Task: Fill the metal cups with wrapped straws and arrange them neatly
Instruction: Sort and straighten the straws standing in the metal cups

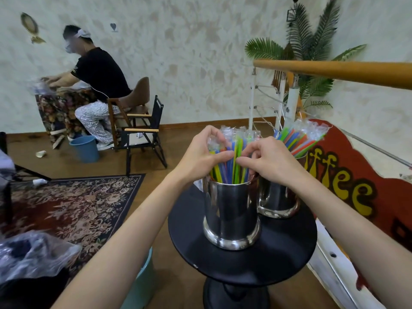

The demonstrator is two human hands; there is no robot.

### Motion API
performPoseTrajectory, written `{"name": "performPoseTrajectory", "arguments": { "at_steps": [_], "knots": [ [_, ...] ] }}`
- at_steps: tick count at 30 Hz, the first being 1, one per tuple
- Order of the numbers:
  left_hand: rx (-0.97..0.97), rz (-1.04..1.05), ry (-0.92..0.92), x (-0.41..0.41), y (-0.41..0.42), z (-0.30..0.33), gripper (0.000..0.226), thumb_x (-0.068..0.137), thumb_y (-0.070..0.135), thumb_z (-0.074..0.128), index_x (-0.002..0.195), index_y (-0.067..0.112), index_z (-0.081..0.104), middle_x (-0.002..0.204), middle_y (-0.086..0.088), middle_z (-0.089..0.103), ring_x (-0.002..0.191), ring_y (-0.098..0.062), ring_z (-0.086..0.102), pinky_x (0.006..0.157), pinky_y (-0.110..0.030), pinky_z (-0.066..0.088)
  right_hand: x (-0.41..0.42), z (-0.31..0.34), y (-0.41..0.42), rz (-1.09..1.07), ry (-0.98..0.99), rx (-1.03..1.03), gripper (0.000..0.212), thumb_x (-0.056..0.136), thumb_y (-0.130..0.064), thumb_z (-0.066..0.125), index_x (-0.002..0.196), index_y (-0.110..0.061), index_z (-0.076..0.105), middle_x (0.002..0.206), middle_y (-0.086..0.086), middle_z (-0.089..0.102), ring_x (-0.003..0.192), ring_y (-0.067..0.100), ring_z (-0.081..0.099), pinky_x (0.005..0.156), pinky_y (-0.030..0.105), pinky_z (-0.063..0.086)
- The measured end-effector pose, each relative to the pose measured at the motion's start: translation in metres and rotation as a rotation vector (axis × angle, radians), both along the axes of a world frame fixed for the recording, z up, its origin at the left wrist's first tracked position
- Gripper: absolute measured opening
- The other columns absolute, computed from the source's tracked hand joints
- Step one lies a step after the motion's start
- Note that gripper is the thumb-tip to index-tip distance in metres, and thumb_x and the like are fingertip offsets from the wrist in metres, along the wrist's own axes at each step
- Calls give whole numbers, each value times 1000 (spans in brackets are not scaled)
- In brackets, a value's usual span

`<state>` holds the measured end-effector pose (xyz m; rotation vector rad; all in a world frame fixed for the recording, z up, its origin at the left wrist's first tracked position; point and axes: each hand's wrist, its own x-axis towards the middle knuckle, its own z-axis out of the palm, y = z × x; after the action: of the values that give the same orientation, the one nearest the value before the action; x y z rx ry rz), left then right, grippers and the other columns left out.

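1. Your left hand (200,152) curls around the bundle of colourful plastic-wrapped straws (231,161), thumb and fingers gripping its left side.
2. Your right hand (269,161) pinches the same bundle from the right, fingers bent.
3. The straws stand upright in the near shiny cylindrical metal cup (230,210) on the round black pedestal table (256,259).
4. A second metal cup (278,201), just behind and to the right, holds a leaning bunch of wrapped straws (298,137).
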<state>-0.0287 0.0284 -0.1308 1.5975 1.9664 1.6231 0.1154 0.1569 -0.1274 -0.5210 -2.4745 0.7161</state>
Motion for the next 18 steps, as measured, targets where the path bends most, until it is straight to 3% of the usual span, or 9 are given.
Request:
{"name": "performPoseTrajectory", "arguments": {
  "at_steps": [3,8,11,16,18],
  "knots": [
    [-11,36,-4,-1,1,-1,33,84,13,81,106,17,57,104,11,61,104,-3,57,98,-35,49,0,-1,-2,-35,26,25,16,88,-30,77,77,-20,71,52,-8,67,54,-4,63,69,17,42],
    [-25,41,3,-1,1,1,38,84,17,81,114,25,59,116,18,59,119,-9,57,106,-43,49,2,4,-3,8,1,14,15,86,-28,78,76,-23,68,57,-8,69,56,-3,64,61,17,43],
    [-20,44,17,0,1,1,40,83,18,82,115,27,60,116,19,59,117,-6,58,106,-40,49,4,6,-5,71,-9,2,15,81,-36,82,79,-26,71,63,-10,70,61,-3,65,56,10,43],
    [-9,26,42,-1,0,2,42,79,19,86,110,33,62,112,22,60,109,15,55,98,-19,46,0,2,-8,12,23,67,15,82,-35,81,80,-23,73,71,-7,70,69,3,64,63,26,50],
    [-8,25,45,-2,-1,3,42,79,18,86,112,28,63,112,21,61,109,15,55,99,-21,46,0,2,-7,14,38,58,13,84,-33,80,80,-23,72,73,-8,69,69,3,64,60,18,45]
  ]
}}
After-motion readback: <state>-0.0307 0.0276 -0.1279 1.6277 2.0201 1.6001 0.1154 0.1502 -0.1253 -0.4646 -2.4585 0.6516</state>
